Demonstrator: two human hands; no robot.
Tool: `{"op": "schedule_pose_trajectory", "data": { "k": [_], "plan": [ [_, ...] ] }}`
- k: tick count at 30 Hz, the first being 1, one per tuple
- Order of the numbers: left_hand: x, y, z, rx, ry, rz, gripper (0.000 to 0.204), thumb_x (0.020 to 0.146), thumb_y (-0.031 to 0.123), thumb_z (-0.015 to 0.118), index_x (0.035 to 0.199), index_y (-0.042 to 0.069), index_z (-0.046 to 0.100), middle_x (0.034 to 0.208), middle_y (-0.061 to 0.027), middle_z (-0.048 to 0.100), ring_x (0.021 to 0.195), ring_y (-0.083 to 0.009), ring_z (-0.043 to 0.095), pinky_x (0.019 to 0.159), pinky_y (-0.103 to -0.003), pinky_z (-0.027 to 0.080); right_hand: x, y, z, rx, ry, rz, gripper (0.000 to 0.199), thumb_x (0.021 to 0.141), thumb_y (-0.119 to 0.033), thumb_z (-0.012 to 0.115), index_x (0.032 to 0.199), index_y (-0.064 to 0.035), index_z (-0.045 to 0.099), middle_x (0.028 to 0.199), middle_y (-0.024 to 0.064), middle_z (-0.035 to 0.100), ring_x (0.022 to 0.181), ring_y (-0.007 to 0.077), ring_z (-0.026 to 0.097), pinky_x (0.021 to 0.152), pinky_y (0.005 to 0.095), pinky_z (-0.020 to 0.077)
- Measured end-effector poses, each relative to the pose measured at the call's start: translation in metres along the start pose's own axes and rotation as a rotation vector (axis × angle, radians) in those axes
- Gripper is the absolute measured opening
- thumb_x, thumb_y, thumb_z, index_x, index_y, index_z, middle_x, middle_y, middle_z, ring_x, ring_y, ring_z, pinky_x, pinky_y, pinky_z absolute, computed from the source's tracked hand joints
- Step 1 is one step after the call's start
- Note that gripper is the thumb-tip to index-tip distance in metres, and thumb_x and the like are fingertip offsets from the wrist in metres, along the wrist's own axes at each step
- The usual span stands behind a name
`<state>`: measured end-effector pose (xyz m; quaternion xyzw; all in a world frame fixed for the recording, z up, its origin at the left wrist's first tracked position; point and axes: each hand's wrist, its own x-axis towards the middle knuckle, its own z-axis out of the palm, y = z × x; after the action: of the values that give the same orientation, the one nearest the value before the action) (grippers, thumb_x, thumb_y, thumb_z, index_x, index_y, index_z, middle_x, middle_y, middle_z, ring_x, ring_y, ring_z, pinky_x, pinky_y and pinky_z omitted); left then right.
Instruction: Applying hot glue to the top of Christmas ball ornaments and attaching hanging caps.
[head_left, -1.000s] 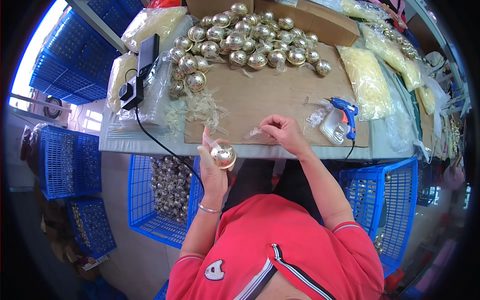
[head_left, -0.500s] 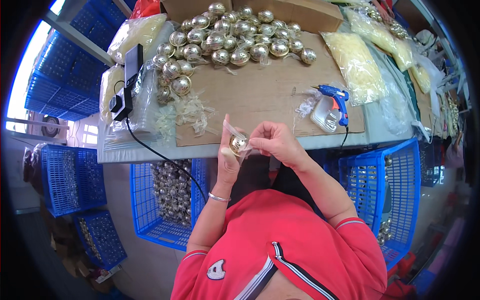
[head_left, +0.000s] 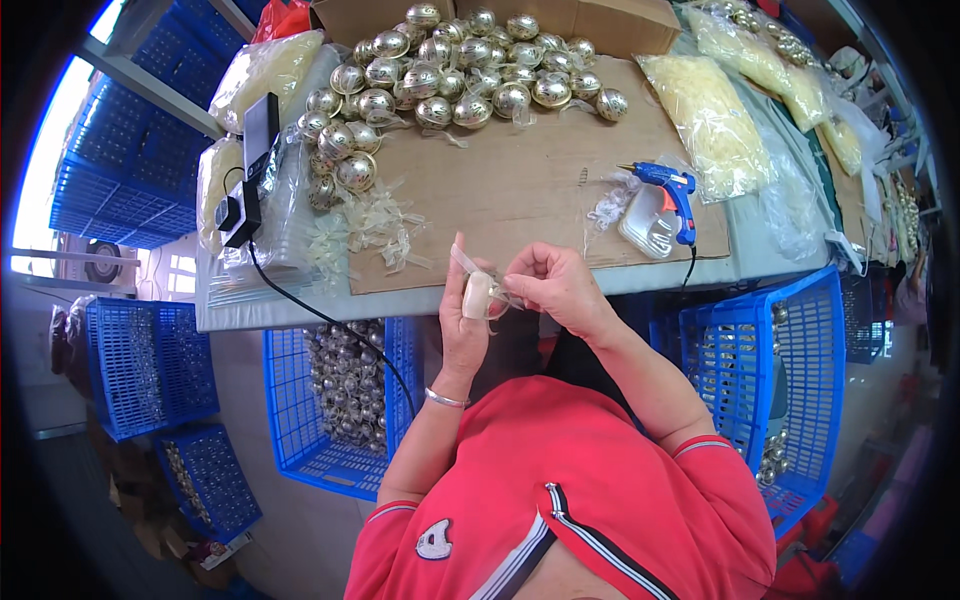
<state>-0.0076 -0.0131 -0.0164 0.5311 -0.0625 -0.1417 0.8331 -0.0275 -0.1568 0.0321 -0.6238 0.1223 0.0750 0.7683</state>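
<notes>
My left hand (head_left: 462,320) holds a shiny gold bauble (head_left: 478,294) just in front of the table's near edge. My right hand (head_left: 556,285) pinches a thin translucent ribbon (head_left: 462,259) against the bauble's top. A heap of several finished gold baubles (head_left: 440,70) lies at the far side of the cardboard sheet (head_left: 520,190). A pile of pale ribbon bows (head_left: 365,228) sits on the left of the sheet. A blue glue gun (head_left: 672,192) rests at the sheet's right end beside a small clear tray (head_left: 645,228).
Blue plastic crates stand under and beside the table; the crate below on the left (head_left: 345,400) holds several silver baubles, another crate (head_left: 760,380) stands at the right. Bags of pale filler (head_left: 710,110) line the table's right. A black power adapter (head_left: 255,150) with cable lies at the left.
My left hand brought the bauble from low left up to centre. My right hand left the table and joined it at the bauble with a ribbon.
</notes>
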Motion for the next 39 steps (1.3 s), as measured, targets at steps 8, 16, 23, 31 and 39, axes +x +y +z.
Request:
{"op": "schedule_pose_trajectory", "data": {
  "k": [8,16,23,31,39],
  "plan": [
    [0.000,-0.004,0.003,-0.117,0.010,0.004,0.058,0.095,0.014,0.049,0.146,0.010,0.021,0.101,-0.0017,0.054,0.081,-0.0081,0.055,0.069,-0.022,0.049,0.000,0.012,-0.002,0.015,0.057,-0.018,0.007,0.081,-0.005,0.065,0.084,-0.0015,0.059,0.072,-0.0003,0.060,0.061,0.0033,0.053,0.053,0.0166,0.0410],
    [-0.001,-0.008,0.006,-0.207,0.081,-0.021,0.056,0.094,0.016,0.051,0.143,0.010,0.026,0.095,-0.0022,0.057,0.076,-0.0095,0.057,0.063,-0.022,0.050,0.000,0.012,-0.002,0.041,0.062,-0.051,0.007,0.081,-0.004,0.065,0.084,-0.0006,0.059,0.074,0.0005,0.061,0.064,0.0044,0.055,0.058,0.0183,0.0445],
    [-0.002,-0.008,0.004,-0.306,0.036,-0.027,0.051,0.094,0.016,0.050,0.141,0.008,0.030,0.092,-0.0041,0.059,0.076,-0.0112,0.059,0.062,-0.024,0.051,-0.001,0.015,-0.001,0.024,0.043,-0.058,0.007,0.082,-0.003,0.065,0.084,0.0000,0.059,0.075,0.0010,0.061,0.066,0.0049,0.057,0.059,0.0188,0.0450],
    [-0.021,0.016,-0.014,-0.242,0.105,-0.087,0.052,0.091,0.008,0.046,0.140,0.001,0.031,0.091,-0.0062,0.059,0.077,-0.0114,0.057,0.066,-0.024,0.050,-0.002,0.014,0.005,-0.006,-0.097,-0.025,0.010,0.083,-0.008,0.066,0.085,-0.0024,0.058,0.073,-0.0006,0.060,0.063,0.0048,0.054,0.057,0.0180,0.0432],
    [-0.089,0.081,-0.165,-0.450,0.714,0.061,0.054,0.096,0.049,0.035,0.123,0.004,0.045,0.099,-0.0159,0.059,0.078,-0.0263,0.059,0.059,-0.030,0.052,0.081,0.013,0.021,-0.358,-0.014,-0.225,0.015,0.083,-0.014,0.064,0.087,0.0001,0.059,0.075,0.0008,0.060,0.070,0.0071,0.054,0.066,0.0228,0.0447]
  ]
}}
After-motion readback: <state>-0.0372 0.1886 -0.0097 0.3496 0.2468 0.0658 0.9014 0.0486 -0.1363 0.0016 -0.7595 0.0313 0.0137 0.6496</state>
